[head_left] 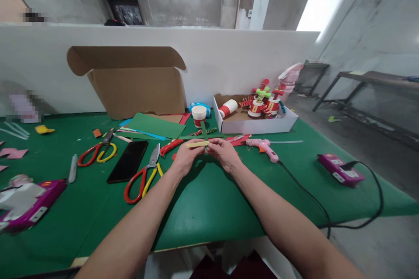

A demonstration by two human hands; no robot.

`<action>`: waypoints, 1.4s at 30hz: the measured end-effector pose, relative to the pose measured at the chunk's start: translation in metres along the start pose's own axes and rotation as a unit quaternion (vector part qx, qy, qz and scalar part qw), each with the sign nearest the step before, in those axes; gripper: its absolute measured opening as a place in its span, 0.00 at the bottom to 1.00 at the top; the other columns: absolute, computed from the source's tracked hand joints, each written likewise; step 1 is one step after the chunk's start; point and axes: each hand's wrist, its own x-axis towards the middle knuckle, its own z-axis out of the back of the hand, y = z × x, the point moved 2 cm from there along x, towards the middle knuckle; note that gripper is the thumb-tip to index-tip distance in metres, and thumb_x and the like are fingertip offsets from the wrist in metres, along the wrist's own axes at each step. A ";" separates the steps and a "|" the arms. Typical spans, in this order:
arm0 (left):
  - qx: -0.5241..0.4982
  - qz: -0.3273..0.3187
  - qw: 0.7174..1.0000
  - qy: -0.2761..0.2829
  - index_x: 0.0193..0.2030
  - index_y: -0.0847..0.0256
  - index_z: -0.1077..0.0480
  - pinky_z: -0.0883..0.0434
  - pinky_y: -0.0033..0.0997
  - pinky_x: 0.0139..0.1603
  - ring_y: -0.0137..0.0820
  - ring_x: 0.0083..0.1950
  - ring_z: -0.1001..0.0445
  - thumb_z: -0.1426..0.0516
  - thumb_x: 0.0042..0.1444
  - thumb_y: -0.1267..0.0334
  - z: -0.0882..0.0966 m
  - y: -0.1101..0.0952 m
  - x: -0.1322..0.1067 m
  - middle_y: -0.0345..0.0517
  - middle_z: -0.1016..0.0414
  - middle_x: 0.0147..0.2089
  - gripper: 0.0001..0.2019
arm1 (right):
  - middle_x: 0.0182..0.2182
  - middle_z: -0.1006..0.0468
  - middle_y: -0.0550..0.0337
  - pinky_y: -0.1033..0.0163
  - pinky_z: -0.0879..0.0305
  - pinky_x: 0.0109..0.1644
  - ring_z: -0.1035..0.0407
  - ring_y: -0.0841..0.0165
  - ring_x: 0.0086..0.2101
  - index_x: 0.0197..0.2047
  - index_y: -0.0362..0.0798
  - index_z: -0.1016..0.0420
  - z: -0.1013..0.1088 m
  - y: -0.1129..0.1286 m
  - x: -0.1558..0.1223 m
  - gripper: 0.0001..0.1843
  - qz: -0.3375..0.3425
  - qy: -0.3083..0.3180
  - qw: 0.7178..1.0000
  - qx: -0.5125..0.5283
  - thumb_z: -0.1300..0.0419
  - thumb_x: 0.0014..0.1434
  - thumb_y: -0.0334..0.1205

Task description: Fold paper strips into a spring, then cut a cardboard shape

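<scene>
Between my two hands, above the green table, are a pale yellow paper strip [196, 144] and a dark green paper strip [204, 130] that meet at one end. My left hand [186, 158] is closed on the yellow strip, which lies level across its fingertips. At the meeting end, my right hand [225, 153] pinches the strips with thumb and fingers; the exact grip is partly hidden. Just beyond my hands stands a red and white paper cup [198, 115]. A red-handled cutter [170, 147] lies left of my left hand, and a pink glue gun [266, 147] right of my right hand.
Two pairs of scissors [144, 178] [98, 151] and a black phone [128, 161] lie left. Green paper sheets [156, 125] sit before an open cardboard box [139, 91]. A white box [258, 127] holds cup figures. The glue gun's cable runs to a purple power strip [340, 170].
</scene>
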 end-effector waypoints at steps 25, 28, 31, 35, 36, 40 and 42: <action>0.054 -0.009 0.998 -0.030 0.25 0.62 0.32 0.36 0.26 0.29 0.25 0.25 0.34 0.32 0.34 0.55 -0.002 -0.006 -0.003 0.37 0.31 0.22 0.17 | 0.22 0.23 0.65 0.66 0.26 0.37 0.26 0.73 0.26 0.27 0.46 0.29 -0.003 0.001 -0.004 0.12 -0.047 0.017 0.998 0.041 0.28 0.43 0.36; 0.056 -0.013 0.998 -0.033 0.25 0.62 0.32 0.37 0.26 0.29 0.25 0.24 0.34 0.33 0.34 0.55 -0.002 -0.007 -0.003 0.37 0.31 0.22 0.16 | 0.23 0.23 0.64 0.66 0.26 0.38 0.26 0.73 0.26 0.28 0.46 0.28 -0.003 0.001 -0.003 0.12 -0.040 0.016 0.999 0.033 0.28 0.43 0.37; 0.055 -0.017 0.998 -0.037 0.25 0.62 0.32 0.37 0.27 0.29 0.25 0.25 0.34 0.33 0.34 0.55 -0.002 -0.006 -0.003 0.37 0.31 0.22 0.16 | 0.23 0.23 0.64 0.66 0.26 0.38 0.26 0.73 0.26 0.28 0.46 0.27 -0.002 0.000 -0.002 0.13 -0.027 0.019 0.999 0.020 0.28 0.42 0.38; 0.053 -0.018 0.998 -0.034 0.25 0.61 0.32 0.37 0.27 0.29 0.25 0.25 0.34 0.34 0.35 0.54 -0.002 -0.006 -0.003 0.37 0.31 0.22 0.16 | 0.22 0.23 0.65 0.66 0.27 0.38 0.26 0.73 0.26 0.28 0.46 0.27 -0.002 -0.001 -0.001 0.14 -0.013 0.023 1.000 0.003 0.27 0.40 0.39; 0.052 -0.017 0.998 -0.033 0.25 0.61 0.33 0.37 0.27 0.29 0.25 0.25 0.34 0.34 0.35 0.54 -0.002 -0.006 -0.002 0.37 0.31 0.22 0.16 | 0.22 0.23 0.65 0.65 0.27 0.38 0.26 0.72 0.26 0.28 0.47 0.27 -0.002 -0.001 -0.001 0.14 -0.009 0.026 1.000 -0.001 0.27 0.40 0.39; 0.048 -0.011 0.998 -0.033 0.25 0.61 0.33 0.37 0.26 0.29 0.25 0.24 0.34 0.33 0.34 0.55 -0.002 -0.006 -0.002 0.36 0.31 0.22 0.16 | 0.23 0.23 0.64 0.62 0.26 0.39 0.26 0.71 0.27 0.28 0.48 0.27 -0.002 0.001 -0.002 0.16 0.009 0.028 0.999 -0.018 0.27 0.38 0.42; 0.042 -0.011 0.999 -0.032 0.25 0.61 0.33 0.36 0.26 0.29 0.25 0.25 0.34 0.33 0.35 0.55 -0.002 -0.007 -0.003 0.36 0.31 0.22 0.17 | 0.23 0.23 0.64 0.61 0.26 0.39 0.26 0.70 0.26 0.28 0.48 0.27 -0.003 0.001 -0.002 0.17 0.020 0.026 0.999 -0.032 0.27 0.38 0.43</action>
